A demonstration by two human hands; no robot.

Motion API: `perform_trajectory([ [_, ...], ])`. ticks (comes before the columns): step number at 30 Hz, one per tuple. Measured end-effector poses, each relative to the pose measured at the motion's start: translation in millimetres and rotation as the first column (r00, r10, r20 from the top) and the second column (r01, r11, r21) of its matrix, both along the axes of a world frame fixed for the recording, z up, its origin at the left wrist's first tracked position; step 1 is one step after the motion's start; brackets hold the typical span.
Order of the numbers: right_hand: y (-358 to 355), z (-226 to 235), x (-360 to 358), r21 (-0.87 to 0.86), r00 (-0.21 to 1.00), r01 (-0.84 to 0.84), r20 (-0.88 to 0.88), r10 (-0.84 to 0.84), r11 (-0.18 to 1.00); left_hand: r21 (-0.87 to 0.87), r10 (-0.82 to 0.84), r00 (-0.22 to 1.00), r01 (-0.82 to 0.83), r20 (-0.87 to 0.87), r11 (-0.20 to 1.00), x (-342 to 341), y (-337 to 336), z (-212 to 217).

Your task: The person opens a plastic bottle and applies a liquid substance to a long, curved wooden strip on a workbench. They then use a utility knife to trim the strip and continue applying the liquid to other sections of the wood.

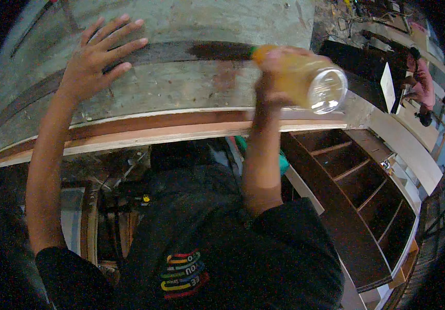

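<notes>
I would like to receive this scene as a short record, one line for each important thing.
Left hand: fingers spread, over the dark strip; contact hard to tell
Right hand: gripping the bottle, blurred
Bottle: yellowish, held sideways, orange end at the strip's darker patch
Table: greenish grey, stained, under the strip
Cabinet: dark brown, at lower right
Background: co-worker in pink, upper right

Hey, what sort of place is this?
Likely a woodworking shop: the dark shelf unit with open compartments, the stained worktop and the yellowish bottle in the right hand suggest it.
</notes>
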State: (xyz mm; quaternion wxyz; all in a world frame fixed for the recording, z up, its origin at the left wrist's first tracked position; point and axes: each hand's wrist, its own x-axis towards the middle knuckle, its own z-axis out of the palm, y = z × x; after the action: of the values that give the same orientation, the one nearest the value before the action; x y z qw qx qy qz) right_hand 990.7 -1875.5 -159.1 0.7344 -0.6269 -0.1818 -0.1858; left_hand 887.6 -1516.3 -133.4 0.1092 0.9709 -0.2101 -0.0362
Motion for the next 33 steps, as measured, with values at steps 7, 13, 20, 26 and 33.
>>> perform_trajectory([
  [7, 88.0, -0.6, -53.5, -0.604, 0.993, 0.119, 0.064, -0.101, 0.788, 0.041, -0.019, 1.0, 0.019, 0.005, 0.999, 4.6, -2.1, -5.3],
  [13, 47.0, 100.6, -15.3, 0.368, 0.853, 0.288, -0.518, -0.062, 0.884, 0.024, 0.004, 1.0, -0.004, -0.025, 1.0, -1.9, -5.2, -1.9],
  [20, -39.6, 177.5, 11.2, 0.947, 0.726, 0.104, -0.282, 0.627, 0.305, -0.029, -0.005, 1.0, 0.005, 0.008, 1.0, -2.0, -6.7, -5.1],
  [26, 27.6, 198.1, -25.3, 0.787, 0.916, -0.032, -0.223, 0.333, 0.616, -0.129, -0.016, 0.996, 0.027, 0.082, 0.991, -3.3, -7.3, 1.4],
  [33, 153.4, 119.3, -92.6, 0.033, 0.997, 0.064, 0.044, -0.065, 0.997, -0.405, 0.1, 0.993, -0.066, 0.062, 0.912, -46.1, 26.6, 20.7],
])
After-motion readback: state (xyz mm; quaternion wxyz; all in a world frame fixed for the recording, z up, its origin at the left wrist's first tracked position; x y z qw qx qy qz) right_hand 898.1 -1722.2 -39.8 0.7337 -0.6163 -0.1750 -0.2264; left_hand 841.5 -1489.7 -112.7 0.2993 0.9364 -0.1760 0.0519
